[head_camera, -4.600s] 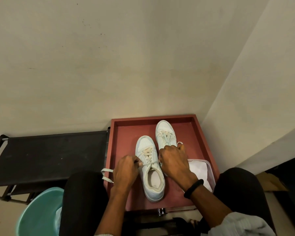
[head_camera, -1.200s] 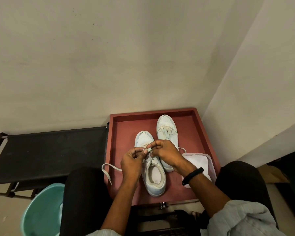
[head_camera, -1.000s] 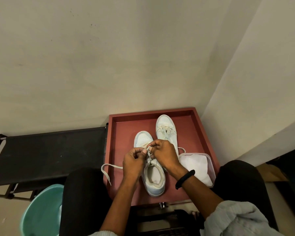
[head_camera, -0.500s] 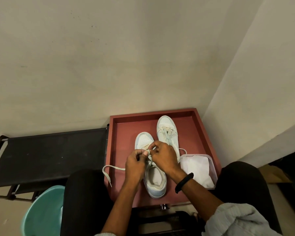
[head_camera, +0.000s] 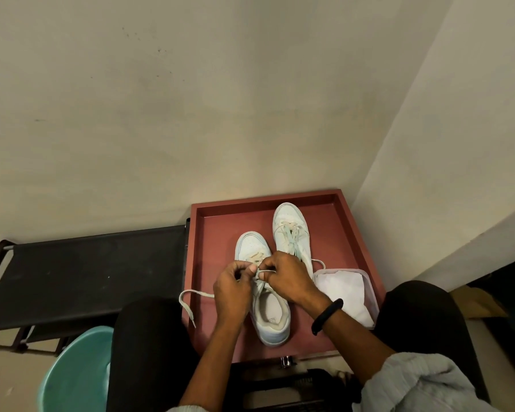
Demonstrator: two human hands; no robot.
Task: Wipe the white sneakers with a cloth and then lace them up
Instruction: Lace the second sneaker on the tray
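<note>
Two white sneakers stand side by side in a red tray (head_camera: pixel 217 254). The far right sneaker (head_camera: pixel 290 230) has its lace threaded and tied. The near left sneaker (head_camera: pixel 269 313) lies under both hands. My left hand (head_camera: pixel 231 291) and my right hand (head_camera: pixel 289 279) meet over its tongue, each pinching the shoelace (head_camera: pixel 262 272), which forms a small loop between the fingertips. One loose lace end (head_camera: pixel 188 301) trails over the tray's left rim. A white cloth (head_camera: pixel 344 292) lies in a clear container at the tray's right side.
A black bench (head_camera: pixel 81 272) stands left of the tray. A teal basin (head_camera: pixel 75 373) sits at the lower left by my knee. Plain walls close in behind and to the right. My dark-trousered knees flank the tray's near edge.
Earlier my hands pulled the lace ends apart; since then they came together over the tongue. In the last half second the fingers shifted slightly, working a loop. The sneakers have not moved.
</note>
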